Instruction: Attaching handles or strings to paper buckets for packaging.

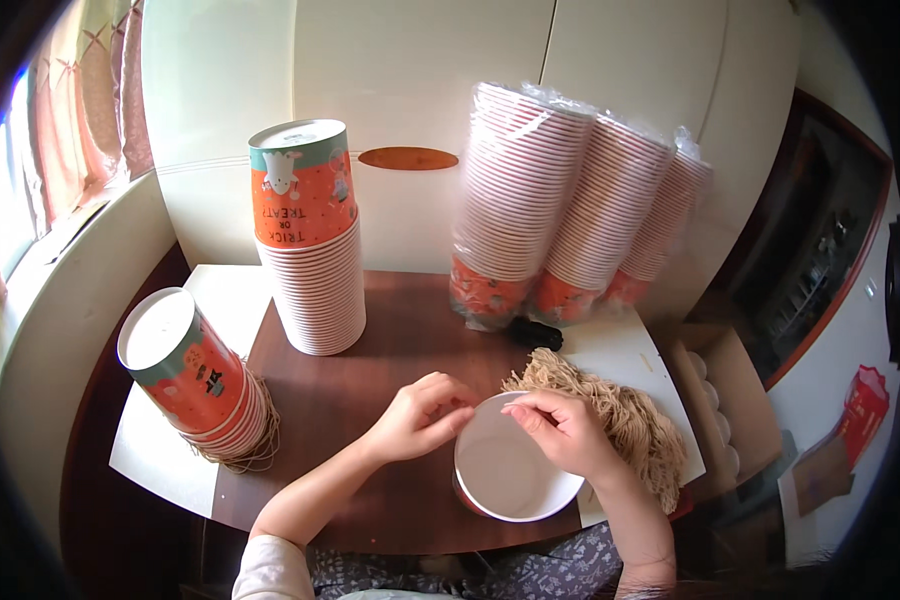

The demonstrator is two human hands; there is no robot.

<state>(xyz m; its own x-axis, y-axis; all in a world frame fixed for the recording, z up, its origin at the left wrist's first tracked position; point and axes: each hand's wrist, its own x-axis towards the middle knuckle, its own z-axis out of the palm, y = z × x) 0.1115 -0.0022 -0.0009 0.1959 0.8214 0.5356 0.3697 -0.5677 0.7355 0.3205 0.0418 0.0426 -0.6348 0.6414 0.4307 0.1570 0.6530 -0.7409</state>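
Note:
A white-lined paper bucket (518, 470) sits at the table's front edge, its open mouth towards me. Over its far left rim is my left hand (425, 415), thumb and fingers curled towards each other. My right hand (562, 428) is closed in a pinch over the far right part of the rim. Whatever either pinch holds is too small to make out. A thick bundle of tan string (625, 420) lies right behind my right hand. At the left, a short stack of upside-down orange buckets (205, 385) has loops of string around its base.
A tall stack of upside-down paper buckets (315, 285) stands at the back left. Several plastic-wrapped bucket stacks (525, 190) rise at the back right, beside a small black object (535, 333). An open cardboard box (745, 385) is right of the brown-and-white table (370, 515).

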